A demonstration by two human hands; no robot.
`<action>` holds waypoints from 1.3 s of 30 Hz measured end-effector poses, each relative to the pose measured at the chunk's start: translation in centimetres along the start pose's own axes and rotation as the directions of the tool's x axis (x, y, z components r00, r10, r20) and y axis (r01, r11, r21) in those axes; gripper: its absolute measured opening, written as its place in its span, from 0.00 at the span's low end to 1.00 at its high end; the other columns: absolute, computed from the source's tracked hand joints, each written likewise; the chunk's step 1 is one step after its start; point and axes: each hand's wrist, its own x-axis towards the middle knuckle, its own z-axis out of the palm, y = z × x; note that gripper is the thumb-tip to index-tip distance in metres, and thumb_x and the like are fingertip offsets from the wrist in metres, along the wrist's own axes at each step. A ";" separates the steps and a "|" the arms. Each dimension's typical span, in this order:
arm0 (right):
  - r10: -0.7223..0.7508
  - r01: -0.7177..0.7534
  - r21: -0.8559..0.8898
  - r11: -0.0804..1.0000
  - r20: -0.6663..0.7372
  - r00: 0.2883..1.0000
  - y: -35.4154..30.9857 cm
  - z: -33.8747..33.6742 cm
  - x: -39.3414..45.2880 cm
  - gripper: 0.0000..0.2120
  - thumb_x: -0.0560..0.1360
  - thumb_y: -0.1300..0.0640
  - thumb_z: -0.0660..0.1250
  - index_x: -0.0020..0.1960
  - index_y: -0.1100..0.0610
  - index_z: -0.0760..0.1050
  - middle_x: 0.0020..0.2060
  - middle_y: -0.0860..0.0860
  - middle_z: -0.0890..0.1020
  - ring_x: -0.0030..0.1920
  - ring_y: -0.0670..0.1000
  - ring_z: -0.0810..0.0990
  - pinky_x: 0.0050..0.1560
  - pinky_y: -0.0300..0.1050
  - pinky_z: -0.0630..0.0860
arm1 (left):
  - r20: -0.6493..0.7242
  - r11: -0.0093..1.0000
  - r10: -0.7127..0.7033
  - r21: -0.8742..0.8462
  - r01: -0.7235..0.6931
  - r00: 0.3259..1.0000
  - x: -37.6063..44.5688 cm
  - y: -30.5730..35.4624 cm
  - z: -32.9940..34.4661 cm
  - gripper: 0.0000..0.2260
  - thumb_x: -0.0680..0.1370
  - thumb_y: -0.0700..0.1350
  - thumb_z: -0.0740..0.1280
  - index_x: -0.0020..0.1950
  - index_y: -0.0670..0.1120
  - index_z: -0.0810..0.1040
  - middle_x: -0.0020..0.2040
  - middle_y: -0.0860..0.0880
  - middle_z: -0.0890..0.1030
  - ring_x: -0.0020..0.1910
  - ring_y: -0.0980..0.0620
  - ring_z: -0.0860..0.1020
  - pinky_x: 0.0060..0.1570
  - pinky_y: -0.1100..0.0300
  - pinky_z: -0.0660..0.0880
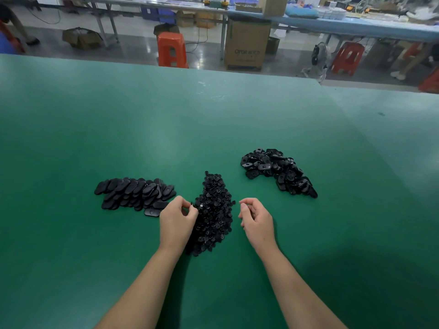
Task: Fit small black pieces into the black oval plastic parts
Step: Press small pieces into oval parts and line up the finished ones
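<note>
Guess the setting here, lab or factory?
Likely a factory assembly floor: a green bench with sorted piles of black parts, long worktables behind, and cartons and plastic stools on the floor.

Near: green matte worktable (pixel 213 110). Far: glossy grey floor (pixel 133 47), two orange plastic stools (pixel 171 49), brown cardboard carton (pixel 247 45), long blue-topped bench (pixel 356 26).

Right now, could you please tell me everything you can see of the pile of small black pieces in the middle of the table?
The pile of small black pieces lies loose on the green table, a long heap running away from the person, narrowing at its far end. The pieces look like glossy dark plastic, tiny and roundish; finer detail is unclear. The left hand covers its left edge, fingers curled at it. The right hand hovers just beside it.
</note>
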 end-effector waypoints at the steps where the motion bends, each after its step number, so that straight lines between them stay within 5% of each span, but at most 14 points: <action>1: -0.003 0.003 0.001 1.000 0.000 1.000 0.0 0.0 0.0 0.07 0.82 0.55 0.63 0.48 0.46 0.77 0.36 0.51 0.82 0.30 0.46 0.74 0.33 0.47 0.73 | -0.006 1.000 -0.004 -0.011 0.004 1.000 0.0 0.0 0.1 0.12 0.74 0.40 0.70 0.35 0.48 0.70 0.29 0.52 0.74 0.27 0.56 0.67 0.28 0.64 0.63; 8: 0.049 -0.050 0.037 0.998 0.022 0.999 -0.4 -0.3 0.2 0.06 0.83 0.55 0.64 0.50 0.48 0.78 0.35 0.47 0.82 0.31 0.44 0.76 0.36 0.46 0.76 | -0.009 0.998 0.014 -0.054 -0.014 1.000 -0.1 -0.1 0.2 0.14 0.74 0.37 0.69 0.34 0.48 0.67 0.41 0.53 0.80 0.36 0.53 0.77 0.34 0.60 0.70; 13: -0.039 0.036 -0.162 0.986 -0.014 0.999 -2.1 -1.1 4.0 0.06 0.82 0.58 0.64 0.51 0.48 0.79 0.39 0.44 0.82 0.30 0.42 0.72 0.31 0.35 0.71 | 0.013 0.999 0.034 0.005 -0.035 0.999 0.1 0.0 0.4 0.12 0.75 0.39 0.70 0.36 0.47 0.70 0.34 0.50 0.75 0.33 0.52 0.73 0.32 0.60 0.68; 17: -0.240 0.229 -0.546 0.806 0.051 0.969 -4.7 -1.9 9.7 0.11 0.82 0.59 0.63 0.62 0.54 0.78 0.59 0.50 0.79 0.48 0.51 0.80 0.49 0.48 0.78 | 0.026 0.999 0.039 0.015 -0.039 0.999 0.2 -0.1 0.4 0.11 0.75 0.40 0.70 0.37 0.48 0.71 0.33 0.52 0.75 0.33 0.55 0.73 0.32 0.63 0.67; 22: -0.088 0.299 -0.791 0.534 0.300 0.950 -6.4 -2.0 15.2 0.20 0.83 0.54 0.61 0.74 0.55 0.70 0.69 0.56 0.73 0.69 0.58 0.71 0.65 0.52 0.73 | 0.019 1.000 0.021 0.003 -0.021 1.000 0.4 -0.2 0.4 0.10 0.76 0.41 0.71 0.37 0.50 0.73 0.33 0.54 0.77 0.33 0.57 0.74 0.32 0.68 0.69; 25: 0.022 0.325 -0.856 0.402 0.364 0.931 -6.4 -1.6 16.4 0.17 0.83 0.56 0.60 0.72 0.55 0.72 0.66 0.59 0.73 0.68 0.61 0.70 0.65 0.55 0.74 | -0.001 0.999 0.026 -0.026 -0.026 1.000 0.4 -0.3 0.4 0.12 0.75 0.40 0.72 0.36 0.51 0.72 0.32 0.54 0.76 0.35 0.59 0.75 0.33 0.70 0.69; 29: 0.050 0.320 -0.867 0.382 0.365 0.930 -6.2 -1.3 16.9 0.14 0.83 0.59 0.61 0.67 0.54 0.77 0.64 0.59 0.73 0.64 0.61 0.73 0.62 0.55 0.75 | 0.014 0.998 0.025 -0.059 -0.024 1.000 0.4 -0.4 0.6 0.11 0.75 0.40 0.72 0.40 0.53 0.74 0.33 0.55 0.78 0.36 0.61 0.76 0.33 0.71 0.69; 34: 0.059 0.300 -0.857 0.419 0.355 0.933 -5.9 -1.3 17.1 0.11 0.83 0.58 0.64 0.64 0.56 0.78 0.62 0.58 0.73 0.58 0.60 0.76 0.60 0.55 0.76 | 0.034 0.992 0.095 -0.083 -0.092 0.995 0.3 -0.5 0.5 0.14 0.77 0.38 0.71 0.61 0.49 0.82 0.45 0.57 0.81 0.38 0.62 0.77 0.39 0.70 0.72; 39: 0.033 0.299 -0.847 0.439 0.348 0.937 -5.6 -1.5 17.0 0.12 0.81 0.56 0.68 0.63 0.58 0.75 0.60 0.58 0.72 0.54 0.60 0.78 0.54 0.52 0.77 | 0.011 0.987 0.163 -0.004 -0.163 0.987 0.4 -0.2 0.2 0.06 0.76 0.37 0.71 0.52 0.44 0.84 0.41 0.57 0.79 0.45 0.69 0.76 0.42 0.79 0.67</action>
